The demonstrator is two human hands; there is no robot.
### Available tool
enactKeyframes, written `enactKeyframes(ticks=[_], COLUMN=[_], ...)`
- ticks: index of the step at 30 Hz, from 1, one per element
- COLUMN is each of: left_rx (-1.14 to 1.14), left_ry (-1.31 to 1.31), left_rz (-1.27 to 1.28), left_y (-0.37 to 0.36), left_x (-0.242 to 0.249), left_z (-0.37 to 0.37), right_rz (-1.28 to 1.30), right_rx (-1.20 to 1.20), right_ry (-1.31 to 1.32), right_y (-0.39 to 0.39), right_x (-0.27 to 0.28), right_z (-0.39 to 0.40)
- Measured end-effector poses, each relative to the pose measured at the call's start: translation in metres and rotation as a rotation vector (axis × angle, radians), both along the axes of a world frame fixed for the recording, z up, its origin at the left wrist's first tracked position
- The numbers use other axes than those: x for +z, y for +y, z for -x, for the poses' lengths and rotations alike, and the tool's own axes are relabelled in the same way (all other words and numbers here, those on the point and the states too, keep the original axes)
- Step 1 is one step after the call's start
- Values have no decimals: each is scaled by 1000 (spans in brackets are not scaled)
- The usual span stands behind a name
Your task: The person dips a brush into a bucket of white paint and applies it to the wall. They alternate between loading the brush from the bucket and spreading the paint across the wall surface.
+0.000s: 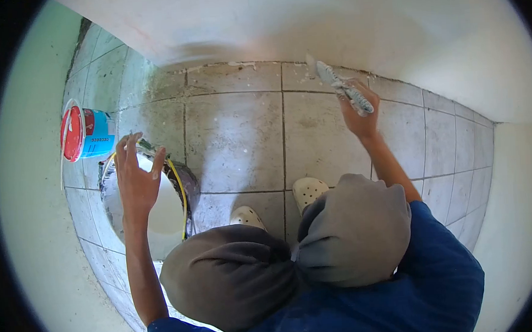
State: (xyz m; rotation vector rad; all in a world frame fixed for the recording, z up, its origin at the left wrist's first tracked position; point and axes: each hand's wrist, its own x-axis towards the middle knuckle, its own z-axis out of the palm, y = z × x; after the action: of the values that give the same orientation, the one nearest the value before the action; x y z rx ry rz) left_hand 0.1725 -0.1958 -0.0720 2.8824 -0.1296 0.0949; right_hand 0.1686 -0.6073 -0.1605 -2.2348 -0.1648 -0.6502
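Note:
In the head view, my right hand (360,110) is closed round the plaster-spotted handle of a putty knife (327,74). The knife's blade points up and left, near the foot of the wall. My left hand (138,177) is at the rim of a large round bucket (166,210) that holds white paste. Its fingers are curved and spread, with the thumb apart, and white smears mark the fingertips. A yellow handle or cord runs along the bucket's right side. Whether the fingertips touch the rim is unclear.
A smaller red and blue tub (97,131) stands beyond the bucket, by the left wall (36,196). A pale wall (282,21) rises ahead from the tiled floor (235,143). My knees and light clogs (309,191) are at the bottom.

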Motion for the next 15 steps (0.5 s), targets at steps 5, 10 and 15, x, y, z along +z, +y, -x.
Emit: enactKeyframes(ticks=[5,10,15], left_rx=[-11,-44,-56], left_ry=[30,-4,-59], left_rz=[-276,-249,-230], left_y=[-18,-13,-10], left_x=[-10,-12,-17], left_z=[-3,-2,0], right_rz=[-689,-996,-1319], right_rx=[-292,-366,-549], right_ry=[302,342,371], right_y=[14,7,19], right_x=[-26,-33,-68], right_z=[20,16,-32])
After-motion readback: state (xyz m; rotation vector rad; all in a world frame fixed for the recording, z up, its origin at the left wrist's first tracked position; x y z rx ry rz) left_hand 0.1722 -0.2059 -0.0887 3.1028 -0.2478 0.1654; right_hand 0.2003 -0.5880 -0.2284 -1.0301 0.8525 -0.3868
